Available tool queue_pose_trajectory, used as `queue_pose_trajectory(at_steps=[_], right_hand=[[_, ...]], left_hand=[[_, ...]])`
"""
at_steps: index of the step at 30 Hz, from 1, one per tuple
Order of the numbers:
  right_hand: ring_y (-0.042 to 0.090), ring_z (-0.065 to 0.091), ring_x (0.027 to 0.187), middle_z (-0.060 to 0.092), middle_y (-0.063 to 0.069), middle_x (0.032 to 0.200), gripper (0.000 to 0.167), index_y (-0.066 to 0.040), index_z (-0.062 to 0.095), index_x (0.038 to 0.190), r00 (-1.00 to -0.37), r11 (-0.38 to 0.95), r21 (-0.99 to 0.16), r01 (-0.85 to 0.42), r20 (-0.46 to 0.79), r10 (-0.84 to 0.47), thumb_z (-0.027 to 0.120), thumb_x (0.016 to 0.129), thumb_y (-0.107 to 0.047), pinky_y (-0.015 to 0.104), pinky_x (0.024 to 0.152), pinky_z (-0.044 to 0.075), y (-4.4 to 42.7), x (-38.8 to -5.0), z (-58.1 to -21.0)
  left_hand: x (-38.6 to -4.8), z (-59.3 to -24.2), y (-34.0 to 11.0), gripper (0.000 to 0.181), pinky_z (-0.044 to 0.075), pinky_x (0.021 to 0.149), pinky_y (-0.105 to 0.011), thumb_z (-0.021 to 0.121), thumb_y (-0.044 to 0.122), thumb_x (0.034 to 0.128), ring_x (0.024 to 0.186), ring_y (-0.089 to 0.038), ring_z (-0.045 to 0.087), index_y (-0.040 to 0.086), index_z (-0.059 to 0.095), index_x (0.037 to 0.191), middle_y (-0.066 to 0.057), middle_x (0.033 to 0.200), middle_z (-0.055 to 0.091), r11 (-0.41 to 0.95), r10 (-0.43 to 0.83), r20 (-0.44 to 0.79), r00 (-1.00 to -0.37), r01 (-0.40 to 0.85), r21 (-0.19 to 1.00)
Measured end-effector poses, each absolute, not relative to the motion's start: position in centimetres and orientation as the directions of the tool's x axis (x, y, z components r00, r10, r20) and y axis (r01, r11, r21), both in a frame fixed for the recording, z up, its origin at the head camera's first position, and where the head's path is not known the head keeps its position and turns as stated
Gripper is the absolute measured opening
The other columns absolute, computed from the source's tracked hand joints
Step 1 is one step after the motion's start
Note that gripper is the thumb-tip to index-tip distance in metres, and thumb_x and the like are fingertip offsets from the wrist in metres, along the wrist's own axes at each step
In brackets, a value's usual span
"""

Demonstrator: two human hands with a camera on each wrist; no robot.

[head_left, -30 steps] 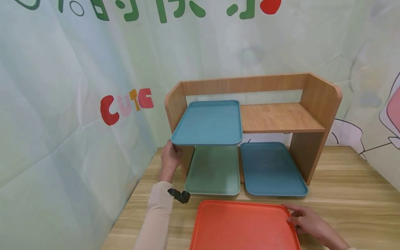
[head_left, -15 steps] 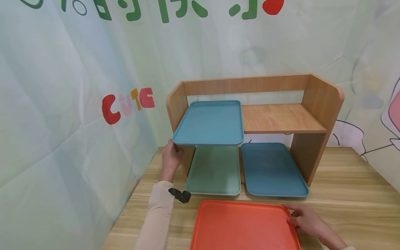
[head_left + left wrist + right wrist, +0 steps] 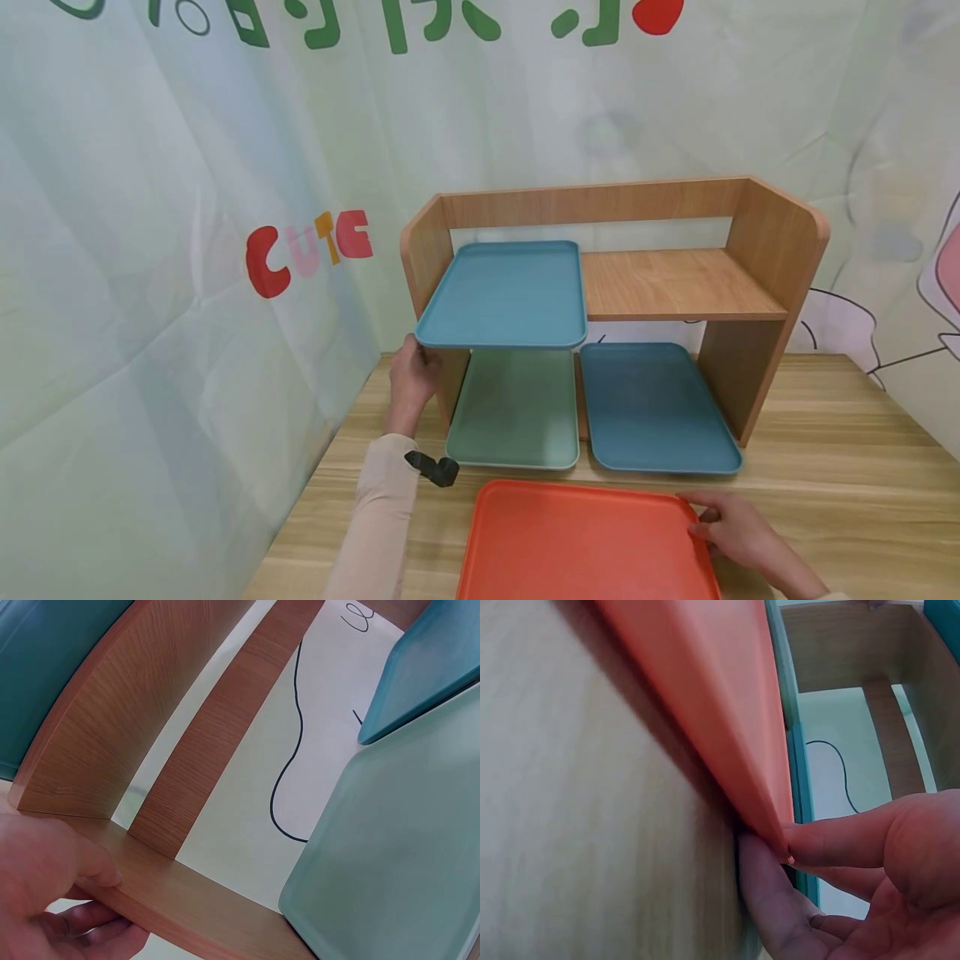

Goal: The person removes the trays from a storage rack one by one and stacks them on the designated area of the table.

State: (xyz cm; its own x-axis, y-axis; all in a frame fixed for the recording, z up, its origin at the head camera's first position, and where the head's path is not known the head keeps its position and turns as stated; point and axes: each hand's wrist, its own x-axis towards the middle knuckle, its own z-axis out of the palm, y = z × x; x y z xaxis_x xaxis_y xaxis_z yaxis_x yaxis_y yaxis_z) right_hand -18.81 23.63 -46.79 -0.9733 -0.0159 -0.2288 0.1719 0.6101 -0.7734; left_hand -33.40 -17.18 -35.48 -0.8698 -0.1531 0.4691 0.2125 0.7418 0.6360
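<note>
My left hand (image 3: pixel 414 375) grips the left side panel of a two-tier wooden desk shelf (image 3: pixel 675 283), just under a blue tray (image 3: pixel 506 293). The left wrist view shows the thumb on one face of that panel (image 3: pixel 202 900), the fingers curled round the other. At the lower right my right hand (image 3: pixel 738 529) pinches the far right corner of a red-orange tray (image 3: pixel 585 542). Up close, thumb and fingers hold the rim of this tray (image 3: pixel 727 727) from both sides. The near part of the red-orange tray lies outside the head view.
On the lower level a green tray (image 3: pixel 513 412) and a darker blue tray (image 3: pixel 660 408) lie side by side, their front ends jutting past the shelf. All stands on a wood-grain table (image 3: pixel 847 467). Printed cloth (image 3: pixel 187 375) hangs behind and at the left.
</note>
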Motion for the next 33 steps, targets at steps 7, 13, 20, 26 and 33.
queue_pose_trajectory(at_steps=[7,13,20,26,33], right_hand=[[0.018,0.059,0.067,0.06,0.005,0.073,0.042,0.01,0.057,0.122,-0.977,0.586,-0.799,0.136,-0.206,-0.054,0.062,0.081,0.007,0.033,0.059,0.056,23.89,-18.63,-46.97],[0.018,0.058,0.067,0.059,0.005,0.073,0.042,0.009,0.057,0.123,-0.98,0.597,-0.794,0.115,-0.187,-0.06,0.062,0.081,0.007,0.033,0.059,0.055,23.71,-18.56,-47.06],[0.017,0.056,0.061,0.057,0.004,0.068,0.041,0.007,0.06,0.12,-0.986,0.644,-0.756,0.116,-0.164,-0.015,0.064,0.079,0.008,0.03,0.054,0.053,23.31,-18.41,-47.04],[0.016,0.057,0.06,0.059,0.003,0.069,0.041,0.008,0.059,0.12,-0.988,0.648,-0.756,0.097,-0.152,-0.03,0.063,0.079,0.008,0.03,0.054,0.053,23.34,-18.36,-47.05],[0.016,0.057,0.058,0.059,0.003,0.069,0.041,0.011,0.057,0.12,-0.99,0.638,-0.768,0.055,-0.125,-0.065,0.064,0.08,0.006,0.029,0.052,0.052,23.57,-18.28,-47.09]], left_hand=[[-33.37,-35.32,-17.23,0.003,0.035,0.06,-0.036,0.047,0.004,0.0885,0.067,-0.026,0.046,0.002,0.047,0.089,-0.01,0.074,0.047,0.739,-0.156,0.437,-0.886,0.189,0.647],[-33.33,-35.3,-17.34,0.004,0.033,0.059,-0.034,0.045,0.006,0.0907,0.066,-0.025,0.044,0.002,0.045,0.089,-0.009,0.074,0.044,0.737,-0.153,0.412,-0.898,0.174,0.653],[-33.39,-35.4,-17.35,0.003,0.032,0.058,-0.034,0.045,0.004,0.09,0.064,-0.024,0.043,0.003,0.045,0.088,-0.008,0.072,0.043,0.744,-0.143,0.424,-0.894,0.185,0.642],[-33.25,-35.28,-17.28,0.004,0.031,0.057,-0.033,0.045,0.004,0.0907,0.062,-0.023,0.041,0.003,0.044,0.087,-0.007,0.071,0.041,0.736,-0.133,0.421,-0.897,0.195,0.648],[-33.36,-35.36,-17.22,0.003,0.032,0.056,-0.033,0.045,0.004,0.0907,0.063,-0.023,0.042,0.003,0.044,0.089,-0.008,0.072,0.041,0.733,-0.137,0.418,-0.898,0.192,0.653]])
